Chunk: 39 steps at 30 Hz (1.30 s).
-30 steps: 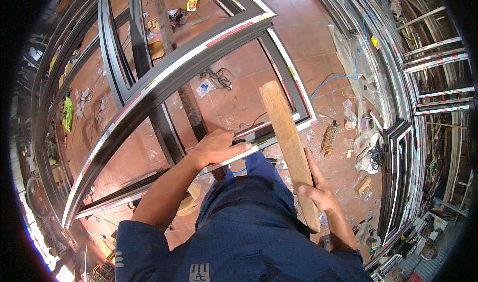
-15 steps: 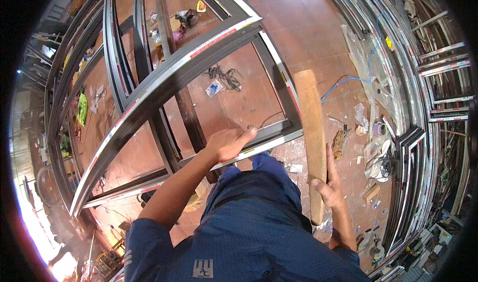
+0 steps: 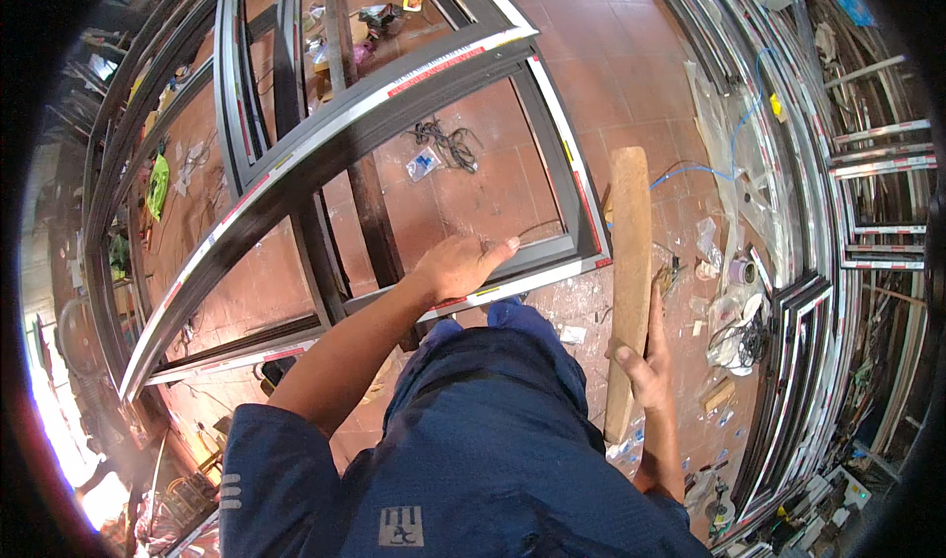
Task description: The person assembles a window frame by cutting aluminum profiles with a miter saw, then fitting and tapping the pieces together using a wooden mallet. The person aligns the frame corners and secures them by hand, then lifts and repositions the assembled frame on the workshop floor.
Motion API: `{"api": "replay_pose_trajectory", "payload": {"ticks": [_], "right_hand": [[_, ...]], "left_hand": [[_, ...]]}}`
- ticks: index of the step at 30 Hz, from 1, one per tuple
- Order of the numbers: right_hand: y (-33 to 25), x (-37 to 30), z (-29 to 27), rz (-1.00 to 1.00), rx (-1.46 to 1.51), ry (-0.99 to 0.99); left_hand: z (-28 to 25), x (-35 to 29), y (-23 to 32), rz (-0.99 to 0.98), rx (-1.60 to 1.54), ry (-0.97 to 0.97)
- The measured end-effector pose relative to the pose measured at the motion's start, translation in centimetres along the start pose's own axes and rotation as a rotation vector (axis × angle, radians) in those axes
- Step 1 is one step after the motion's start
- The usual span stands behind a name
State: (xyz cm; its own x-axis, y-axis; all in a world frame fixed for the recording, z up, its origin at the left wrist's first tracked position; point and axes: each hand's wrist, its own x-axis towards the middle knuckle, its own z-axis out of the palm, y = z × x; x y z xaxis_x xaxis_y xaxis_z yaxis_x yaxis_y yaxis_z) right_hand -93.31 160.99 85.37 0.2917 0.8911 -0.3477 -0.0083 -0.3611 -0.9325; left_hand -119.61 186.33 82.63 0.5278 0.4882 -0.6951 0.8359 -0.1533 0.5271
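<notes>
A dark metal window frame with a curved far rail and white-and-red protective tape lies in front of me. My left hand is closed over its near rail, thumb stretched to the right; its other fingers are partly hidden. My right hand grips a long, thick piece of wood near its lower end. The wood stands just right of the frame's near right corner, its far end pointing away from me. I cannot tell whether wood and frame touch.
Beneath the frame runs a dark support bar. On the tiled floor lie a tangled black cord, a small plastic packet and a wood offcut. A blue hose curves toward stacked frames along the right.
The far end of the wood has swung to the right, so it now points more straight ahead. My left hand stays on the frame's near rail. The whole view has shifted slightly.
</notes>
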Motion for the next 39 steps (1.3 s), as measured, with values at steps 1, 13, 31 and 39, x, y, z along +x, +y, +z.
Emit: {"api": "replay_pose_trajectory", "payload": {"ticks": [1, 13, 31, 39], "right_hand": [[-0.1, 0.0, -0.1, -0.04, -0.056, -0.029], [-0.7, -0.2, 1.1, -0.125, -0.408, -0.239], [-8.4, 9.9, 21.5, -0.829, -0.723, -0.646], [-4.9, 14.1, 29.8, -0.303, -1.329, -0.814]], "left_hand": [[-0.7, -0.8, 0.6, -0.045, 0.008, -0.03], [1.6, -2.7, -1.1, -0.017, 0.104, 0.211], [6.1, -19.1, -9.8, 0.51, -1.816, 0.706], [7.6, -29.2, -26.9, 0.238, -1.434, 1.519]]}}
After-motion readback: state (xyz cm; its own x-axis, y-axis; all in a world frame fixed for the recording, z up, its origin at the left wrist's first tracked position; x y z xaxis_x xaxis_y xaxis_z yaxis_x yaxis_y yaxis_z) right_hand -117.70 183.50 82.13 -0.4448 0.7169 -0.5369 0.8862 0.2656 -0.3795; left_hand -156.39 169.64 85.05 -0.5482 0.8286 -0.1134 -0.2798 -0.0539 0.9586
